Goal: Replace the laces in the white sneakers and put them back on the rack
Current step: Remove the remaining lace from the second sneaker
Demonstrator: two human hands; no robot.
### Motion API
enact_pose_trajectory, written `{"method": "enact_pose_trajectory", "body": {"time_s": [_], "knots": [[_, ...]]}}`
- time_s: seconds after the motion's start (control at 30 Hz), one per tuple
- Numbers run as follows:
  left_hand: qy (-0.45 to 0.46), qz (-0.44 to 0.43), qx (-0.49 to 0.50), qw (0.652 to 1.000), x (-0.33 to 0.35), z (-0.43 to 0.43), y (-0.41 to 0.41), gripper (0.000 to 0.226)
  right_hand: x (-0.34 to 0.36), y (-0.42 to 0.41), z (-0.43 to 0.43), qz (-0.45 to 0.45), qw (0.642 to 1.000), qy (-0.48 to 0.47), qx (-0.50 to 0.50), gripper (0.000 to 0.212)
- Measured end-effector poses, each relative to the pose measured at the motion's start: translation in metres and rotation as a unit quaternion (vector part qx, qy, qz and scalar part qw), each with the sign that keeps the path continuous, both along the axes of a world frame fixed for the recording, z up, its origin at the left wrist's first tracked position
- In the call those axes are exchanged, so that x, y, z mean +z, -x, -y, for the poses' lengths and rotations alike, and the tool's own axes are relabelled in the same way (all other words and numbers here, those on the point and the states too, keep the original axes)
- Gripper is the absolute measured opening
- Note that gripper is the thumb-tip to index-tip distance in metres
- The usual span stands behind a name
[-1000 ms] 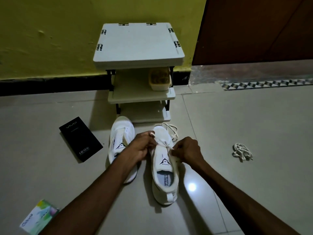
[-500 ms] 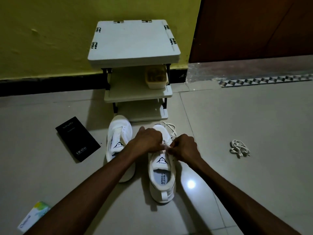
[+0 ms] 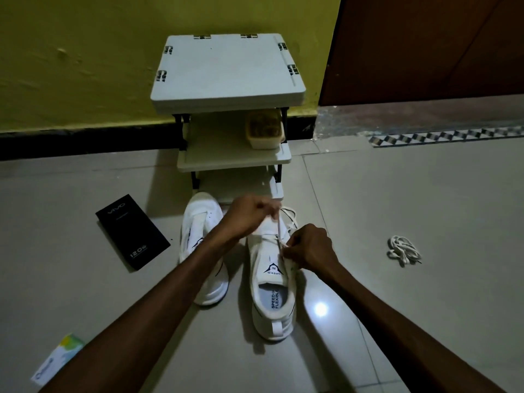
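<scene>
A white sneaker [image 3: 272, 293] stands on the floor [image 3: 411, 199] near a white rack [image 3: 226, 66]. The left hand [image 3: 249, 214] pinches its lace [image 3: 279, 228] pulled taut; the right hand [image 3: 309, 248] pinches the lace at the eyelets.

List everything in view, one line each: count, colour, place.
rack: 1, white, three shelves, against the yellow wall
tub: 1, beige, middle shelf, right side
sneakers: 2, white, side by side on the floor before the rack
lace: 1, white, stretched above one sneaker
lace bundle: 1, white, floor at right
box: 1, black, floor left of the sneakers
carton: 1, white and green, bottom-left floor
door: 1, brown, upper right
left hand: 1, pinches the lace
right hand: 1, pinches the lace at the eyelets
</scene>
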State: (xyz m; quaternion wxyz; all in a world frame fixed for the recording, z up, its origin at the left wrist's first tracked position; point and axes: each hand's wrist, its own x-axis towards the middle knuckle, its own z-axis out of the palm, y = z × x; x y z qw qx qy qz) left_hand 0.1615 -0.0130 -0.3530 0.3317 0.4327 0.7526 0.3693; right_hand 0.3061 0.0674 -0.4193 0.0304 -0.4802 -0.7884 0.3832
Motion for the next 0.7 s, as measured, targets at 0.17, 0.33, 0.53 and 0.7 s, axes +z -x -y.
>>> {"method": "enact_pose_trajectory", "body": {"time_s": [0.17, 0.33, 0.53, 0.7], "knots": [[-0.18, 0.484, 0.146, 0.844, 0.014, -0.002, -0.009, 0.032, -0.003, -0.001, -0.001, -0.006, 1.0, -0.002, -0.005, 0.022], [0.142, -0.173, -0.099, 0.97, -0.03, 0.004, -0.007, 0.034, -0.002, 0.005, 0.0, 0.005, 1.0, 0.003, -0.003, 0.02], [-0.011, -0.067, 0.083, 0.994, -0.029, -0.002, -0.016, 0.012, -0.004, 0.001, -0.001, -0.001, 1.0, 0.008, -0.006, 0.019], [-0.176, 0.59, 0.289, 0.733, -0.011, 0.0, 0.003, 0.022, -0.004, -0.002, -0.001, -0.005, 1.0, 0.016, -0.013, 0.024]]}}
